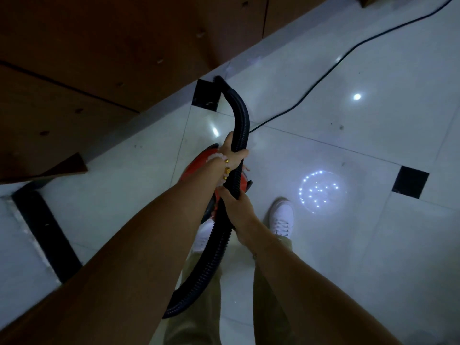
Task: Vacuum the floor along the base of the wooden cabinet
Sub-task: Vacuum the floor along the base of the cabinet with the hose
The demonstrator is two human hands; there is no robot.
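Black ribbed hose (242, 115) runs through both hands. The left hand (232, 151), with a bead bracelet (221, 168) at its wrist, has its fingers curled round the hose higher up. The right hand (235, 205) grips the same hose just below it, thumb along the ribs. Both arms reach forward and down from the lower edge of the view.

Under the hands sits the red vacuum body (196, 165), mostly hidden by the left forearm. Below the right hand the hose loops down in front of the olive trousers (199, 307). A white shoe (282, 215) stands just right of the vacuum body.

Above the left hand the hose bends and its tip meets the floor (348, 145) at a small black tile (205, 95), right by the pale strip along the base of the wooden cabinet (99, 58). A thin black cord (323, 78) trails across the glossy white tiles toward the upper right, where ceiling lights are reflected.
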